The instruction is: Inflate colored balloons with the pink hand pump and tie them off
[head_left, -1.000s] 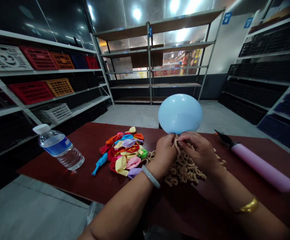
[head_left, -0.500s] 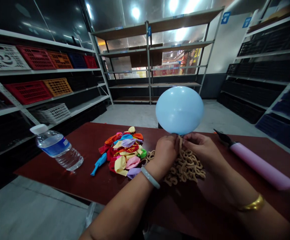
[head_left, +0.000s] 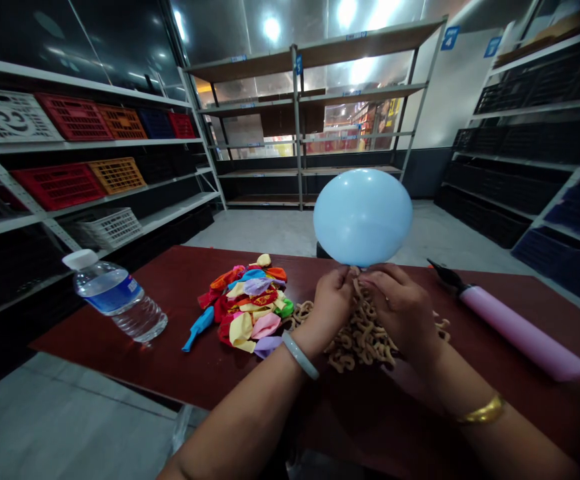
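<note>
An inflated light blue balloon [head_left: 363,217] stands with its neck down, just above the fingertips of both hands. My left hand [head_left: 331,300] is closed in a pinch at the balloon's neck, a pale bangle round its wrist. Against it, the fingers of my right hand [head_left: 403,310] are pinched on a tan band [head_left: 355,280] at the neck. The fingers partly hide the neck and the band. Below the hands lies a heap of tan looped bands [head_left: 360,340]. Left of it is a pile of uninflated balloons [head_left: 250,303] in many colours.
A pink hand pump [head_left: 523,333] with a black nozzle lies on the right of the dark red table [head_left: 155,373]. At the left stands a water bottle [head_left: 120,297] with a white cap. Shelves with plastic crates [head_left: 73,117] line the left wall.
My right hand has turned and moved in over the tan heap, its fingers closer to the left. The balloon has shifted slightly right and up. The tan band between the hands shows less.
</note>
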Available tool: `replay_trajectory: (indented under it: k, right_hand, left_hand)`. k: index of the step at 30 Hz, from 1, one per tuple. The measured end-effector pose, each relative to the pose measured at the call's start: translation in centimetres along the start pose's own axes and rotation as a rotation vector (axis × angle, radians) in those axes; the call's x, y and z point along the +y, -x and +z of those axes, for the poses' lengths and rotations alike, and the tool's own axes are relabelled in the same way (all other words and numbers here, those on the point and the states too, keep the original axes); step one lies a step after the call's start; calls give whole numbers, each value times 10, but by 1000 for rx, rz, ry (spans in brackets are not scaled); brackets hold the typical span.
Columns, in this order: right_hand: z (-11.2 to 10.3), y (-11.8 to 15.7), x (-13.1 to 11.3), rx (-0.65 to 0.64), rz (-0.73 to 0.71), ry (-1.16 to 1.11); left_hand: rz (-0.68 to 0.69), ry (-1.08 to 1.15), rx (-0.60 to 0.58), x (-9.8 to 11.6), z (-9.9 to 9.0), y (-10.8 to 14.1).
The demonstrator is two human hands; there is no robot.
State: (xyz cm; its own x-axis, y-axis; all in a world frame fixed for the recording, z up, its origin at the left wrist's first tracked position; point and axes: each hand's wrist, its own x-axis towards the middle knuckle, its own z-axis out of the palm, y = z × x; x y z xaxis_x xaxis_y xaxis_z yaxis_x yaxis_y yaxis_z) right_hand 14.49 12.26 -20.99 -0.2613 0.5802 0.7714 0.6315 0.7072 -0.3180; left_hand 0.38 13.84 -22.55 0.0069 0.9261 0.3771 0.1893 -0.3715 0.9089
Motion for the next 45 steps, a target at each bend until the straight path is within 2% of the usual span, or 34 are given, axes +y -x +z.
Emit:
replay_trajectory:
  k: [7, 11, 15, 19, 25, 29, 34, 37, 42, 45]
  right_hand:
    - [5, -4, 11, 31, 177, -186]
    - [2, -5, 16, -22, 170, -190]
    - [2, -6, 16, -23, 211, -189]
    - [4, -6, 12, 44, 267, -138]
    - [-1, -7, 7, 73, 95, -91]
    - [-3, -7, 6, 106, -39, -67]
    - [-4, -5, 7, 41, -97, -74]
    - [-5, -5, 7, 38, -41, -117]
    - [-1, -4, 12, 9, 157, -381]
    - [1, -4, 15, -18, 201, -430]
  left_hand:
    - [25, -150, 12, 8, -2, 3]
    - [95, -208, -24, 9, -3, 4]
    - [90, -155, -53, 4, 0, 3]
    - [114, -76, -84, 1, 4, 3]
    - [153, -85, -88, 11, -3, 6]
    - [86, 35, -61, 12, -3, 7]
    - [-23, 181, -47, 10, 1, 8]
    - [-7, 164, -44, 10, 1, 9]
    - [55, 83, -64, 11, 0, 8]
    - [88, 41, -59, 10, -1, 7]
